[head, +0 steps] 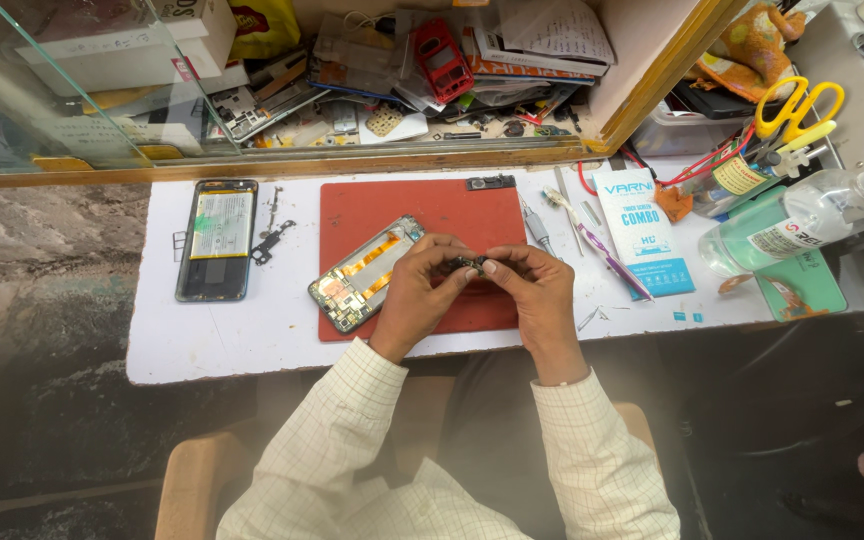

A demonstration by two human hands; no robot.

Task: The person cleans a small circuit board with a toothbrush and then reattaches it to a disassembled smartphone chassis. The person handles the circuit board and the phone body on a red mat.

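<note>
My left hand (420, 295) and my right hand (537, 295) meet over a red work mat (432, 205). Together they pinch a small dark phone part (468, 264) between the fingertips. Just left of my left hand an opened phone body (357, 278) lies tilted on the mat, its orange flex cables and circuit board showing. A second opened phone (217, 238) with its battery exposed lies flat on the white table (252, 340), further left.
Small metal brackets (270, 240) lie beside the second phone. Tweezers, a toothbrush (592, 235) and a blue packet (644, 235) sit right of the mat. A clear spray bottle (802, 215), yellow scissors (797, 105) and a cluttered wooden shelf (402, 70) ring the table.
</note>
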